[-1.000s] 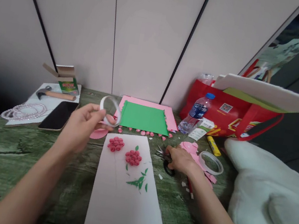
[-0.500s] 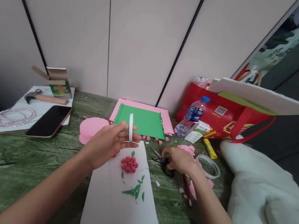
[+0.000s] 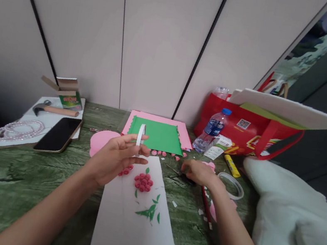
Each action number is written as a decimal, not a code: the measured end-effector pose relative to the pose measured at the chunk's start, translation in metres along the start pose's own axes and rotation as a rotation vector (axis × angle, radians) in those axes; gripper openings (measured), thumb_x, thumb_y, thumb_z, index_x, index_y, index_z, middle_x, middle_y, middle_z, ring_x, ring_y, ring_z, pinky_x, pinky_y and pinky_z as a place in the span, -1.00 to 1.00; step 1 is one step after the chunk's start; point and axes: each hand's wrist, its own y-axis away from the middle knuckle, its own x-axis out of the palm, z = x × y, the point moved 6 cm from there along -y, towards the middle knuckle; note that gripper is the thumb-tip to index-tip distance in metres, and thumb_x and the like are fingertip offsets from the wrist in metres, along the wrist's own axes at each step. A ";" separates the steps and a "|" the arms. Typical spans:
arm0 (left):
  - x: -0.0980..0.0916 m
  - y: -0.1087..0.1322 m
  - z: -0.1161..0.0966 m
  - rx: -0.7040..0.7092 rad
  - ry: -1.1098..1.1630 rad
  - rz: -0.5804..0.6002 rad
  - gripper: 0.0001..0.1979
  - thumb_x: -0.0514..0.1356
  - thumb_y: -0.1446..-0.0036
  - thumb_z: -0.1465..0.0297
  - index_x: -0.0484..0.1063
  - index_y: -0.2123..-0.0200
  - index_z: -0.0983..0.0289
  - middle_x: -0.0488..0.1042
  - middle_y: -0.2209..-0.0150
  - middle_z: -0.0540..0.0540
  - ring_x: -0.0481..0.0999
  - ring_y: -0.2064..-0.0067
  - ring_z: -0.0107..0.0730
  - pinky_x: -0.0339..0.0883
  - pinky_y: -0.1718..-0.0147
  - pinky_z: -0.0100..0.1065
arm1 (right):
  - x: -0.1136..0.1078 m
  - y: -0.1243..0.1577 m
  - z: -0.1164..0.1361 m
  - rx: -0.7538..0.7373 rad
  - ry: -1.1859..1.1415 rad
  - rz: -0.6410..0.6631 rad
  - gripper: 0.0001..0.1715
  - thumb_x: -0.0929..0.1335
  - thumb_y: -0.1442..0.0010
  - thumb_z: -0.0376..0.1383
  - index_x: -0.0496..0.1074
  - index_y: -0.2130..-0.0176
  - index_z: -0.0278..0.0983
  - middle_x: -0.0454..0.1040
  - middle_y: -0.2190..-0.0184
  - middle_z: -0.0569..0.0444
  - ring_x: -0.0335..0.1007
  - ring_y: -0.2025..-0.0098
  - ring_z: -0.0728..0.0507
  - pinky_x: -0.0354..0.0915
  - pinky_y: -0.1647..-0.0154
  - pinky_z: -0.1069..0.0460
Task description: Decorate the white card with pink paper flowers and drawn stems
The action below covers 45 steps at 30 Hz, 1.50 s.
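My left hand (image 3: 121, 153) is raised over the far end of the white sheet (image 3: 133, 239), its fingers and thumb closed on a narrow white roll of tape (image 3: 141, 135) held on edge. To the right of the sheet, my right hand (image 3: 199, 172) is low over the table, fingers curled on the dark handles of a pair of scissors. The handles are mostly hidden; the scissors' blades (image 3: 174, 170) point left. On the sheet lie a cluster of rolled red paper flowers (image 3: 143, 182) and several cut green leaves (image 3: 149, 212). More red rolls (image 3: 125, 170) are partly behind my left hand.
Green paper (image 3: 161, 137) lies at the back on pink sheets. Rightward are a water bottle (image 3: 211, 131), glue stick (image 3: 232, 166), wide tape roll (image 3: 238, 190), pencil (image 3: 207, 206) and white plush (image 3: 287, 229). A phone (image 3: 59, 134), hammer (image 3: 58, 110) and beads (image 3: 16, 130) are left.
The view has shifted slightly, so everything sits a little farther right and lower. My left hand has turned the tape roll a little. My right hand stays at the scissors, covering the handles more.
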 end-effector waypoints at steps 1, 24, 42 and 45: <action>0.000 0.000 -0.001 0.005 -0.014 -0.011 -0.75 0.26 0.02 0.44 0.44 0.21 0.33 0.44 0.40 0.08 0.39 0.29 -0.39 0.30 0.27 -0.31 | 0.002 0.001 0.001 -0.013 -0.004 0.013 -0.63 0.32 0.03 -0.42 0.47 0.17 -0.20 0.51 0.28 0.02 0.42 0.21 -0.16 0.12 0.43 0.10; 0.015 0.014 -0.010 0.159 -0.097 -0.043 -0.80 0.16 -0.08 0.29 0.48 0.43 0.31 0.32 0.47 0.03 0.26 0.38 -0.46 0.18 0.39 -0.38 | -0.087 0.084 0.056 -0.514 -0.993 -0.430 -0.57 0.36 -0.08 -0.20 0.29 0.04 -0.20 0.42 0.29 0.05 0.38 0.24 -0.10 0.31 0.19 -0.01; 0.003 -0.001 0.016 0.037 -0.217 -0.210 -0.74 0.14 -0.04 0.23 0.38 0.52 0.32 0.26 0.53 0.00 0.19 0.47 -0.47 0.08 0.50 -0.40 | -0.075 0.087 0.077 -0.367 -0.612 -0.290 -0.62 0.42 0.02 -0.14 0.44 0.16 -0.15 0.47 0.33 0.12 0.35 0.31 -0.13 0.23 0.36 0.07; 0.003 -0.001 0.014 0.041 -0.151 -0.212 -0.82 0.14 0.00 0.32 0.40 0.50 0.32 0.26 0.53 -0.01 0.20 0.46 -0.47 0.09 0.48 -0.40 | -0.074 0.086 0.079 -0.338 -0.601 -0.268 -0.65 0.41 0.00 -0.15 0.44 0.17 -0.15 0.47 0.37 0.12 0.35 0.35 -0.12 0.22 0.39 0.07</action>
